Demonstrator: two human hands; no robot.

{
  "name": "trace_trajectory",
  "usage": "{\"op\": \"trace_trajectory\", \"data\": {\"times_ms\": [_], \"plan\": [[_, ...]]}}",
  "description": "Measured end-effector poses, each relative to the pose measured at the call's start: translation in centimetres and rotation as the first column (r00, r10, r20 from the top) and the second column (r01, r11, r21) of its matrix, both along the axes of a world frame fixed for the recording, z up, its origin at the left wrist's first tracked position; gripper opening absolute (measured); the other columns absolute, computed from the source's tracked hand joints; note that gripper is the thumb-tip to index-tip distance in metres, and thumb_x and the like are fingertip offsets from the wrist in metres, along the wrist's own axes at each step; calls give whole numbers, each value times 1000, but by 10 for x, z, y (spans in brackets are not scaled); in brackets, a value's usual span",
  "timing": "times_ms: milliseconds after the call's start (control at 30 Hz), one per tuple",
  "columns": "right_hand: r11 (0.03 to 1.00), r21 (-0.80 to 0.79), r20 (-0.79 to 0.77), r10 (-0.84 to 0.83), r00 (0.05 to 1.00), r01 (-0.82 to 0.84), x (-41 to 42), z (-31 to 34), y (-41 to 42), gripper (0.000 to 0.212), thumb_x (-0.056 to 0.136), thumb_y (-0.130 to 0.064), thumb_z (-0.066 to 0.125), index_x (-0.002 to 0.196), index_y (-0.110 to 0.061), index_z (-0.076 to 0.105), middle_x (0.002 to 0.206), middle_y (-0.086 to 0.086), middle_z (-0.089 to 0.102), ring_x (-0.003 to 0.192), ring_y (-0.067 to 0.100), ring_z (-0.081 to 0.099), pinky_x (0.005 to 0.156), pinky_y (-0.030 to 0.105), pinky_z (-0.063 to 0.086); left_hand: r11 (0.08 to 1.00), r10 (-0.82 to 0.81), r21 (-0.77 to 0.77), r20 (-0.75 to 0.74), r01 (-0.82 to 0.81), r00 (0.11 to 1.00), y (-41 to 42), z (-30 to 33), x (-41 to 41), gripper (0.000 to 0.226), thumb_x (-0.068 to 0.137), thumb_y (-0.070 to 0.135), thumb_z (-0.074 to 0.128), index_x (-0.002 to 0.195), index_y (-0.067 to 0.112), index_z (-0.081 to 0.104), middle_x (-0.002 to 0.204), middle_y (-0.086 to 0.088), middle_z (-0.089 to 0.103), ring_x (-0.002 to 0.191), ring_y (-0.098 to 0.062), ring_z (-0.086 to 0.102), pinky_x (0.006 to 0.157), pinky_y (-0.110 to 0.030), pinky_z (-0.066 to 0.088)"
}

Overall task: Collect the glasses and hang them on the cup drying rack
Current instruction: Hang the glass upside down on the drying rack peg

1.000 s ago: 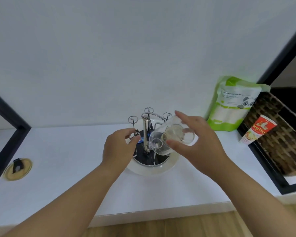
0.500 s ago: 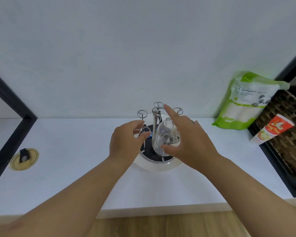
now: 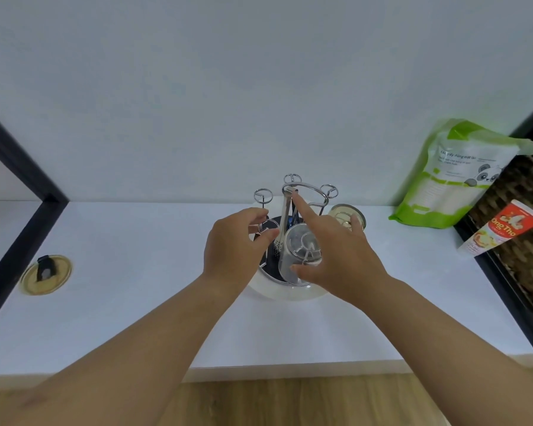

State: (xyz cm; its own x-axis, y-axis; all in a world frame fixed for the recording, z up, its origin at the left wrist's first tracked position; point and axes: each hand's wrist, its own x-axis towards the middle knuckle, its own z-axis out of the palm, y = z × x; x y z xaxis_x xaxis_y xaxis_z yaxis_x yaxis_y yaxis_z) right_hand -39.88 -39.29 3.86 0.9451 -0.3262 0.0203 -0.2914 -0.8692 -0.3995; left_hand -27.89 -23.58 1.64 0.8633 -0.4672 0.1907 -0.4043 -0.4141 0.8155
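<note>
While the right hand [image 3: 339, 256] pinches an inverted clear glass [image 3: 299, 256] over a chrome rack [image 3: 293, 192] prong, left hand [image 3: 234, 250] pinches another prong; smooth white worktop [image 3: 136, 302] lies either side.

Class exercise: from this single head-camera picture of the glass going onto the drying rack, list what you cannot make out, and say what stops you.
- Whether the glass is fully seated on its peg: the right hand covers it.
- What the left hand fingers pinch on the rack: too small, hidden by knuckles.
- The second glass behind the right hand: partly hidden.
- The pouch print: too small.
</note>
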Motion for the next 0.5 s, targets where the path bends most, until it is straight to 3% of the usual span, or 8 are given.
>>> {"op": "trace_trajectory", "data": {"times_ms": [233, 500], "plan": [[1000, -2, 5, 10, 1000, -10, -3, 0, 0, 120, 82, -44, 79, 158, -58, -13, 109, -15, 55, 114, 12, 53, 128, 53, 0, 1000, -2, 0, 10, 2, 1000, 1, 0, -1, 36, 86, 34, 80, 120, 23, 74, 111, 14, 75, 94, 1, 70, 89, -35, 58], [995, -96, -3, 29, 1000, -29, 0, -8, -4, 118, 77, -53, 80, 167, -41, 4, 109, -23, 47, 121, 23, 50, 124, 60, 18, 1000, 8, 7, 8, -8, 1000, 0, 0, -3, 34, 87, 33, 80, 119, 24, 73, 110, 14, 75, 94, -1, 71, 88, -34, 57]]}}
